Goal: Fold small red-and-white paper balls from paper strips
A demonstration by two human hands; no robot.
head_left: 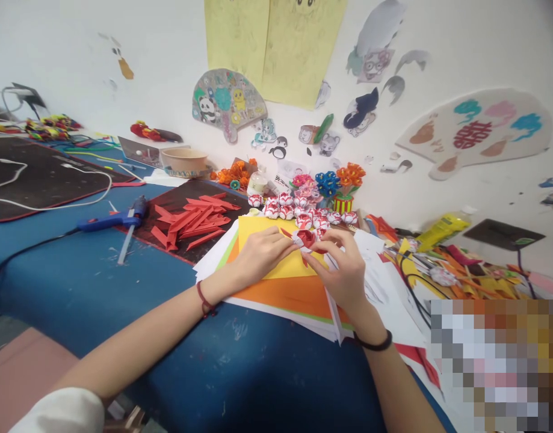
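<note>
One red-and-white paper flower (pixel 305 239) is above the yellow paper (pixel 254 230), seemingly incomplete. Left hand (pixel 263 251): grip nearly closed, pinching its left edge. Right hand (pixel 347 267): thumb and fingers slightly parted, gripping its right side. Far: similar flowers (pixel 286 211), apparently finished. Left: folded red strips (pixel 192 221), unattached.

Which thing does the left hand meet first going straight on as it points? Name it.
The red-and-white paper flower, right at the fingertips of the left hand. Beyond it, the right hand seems next, though depth is unclear in this single view.
</note>
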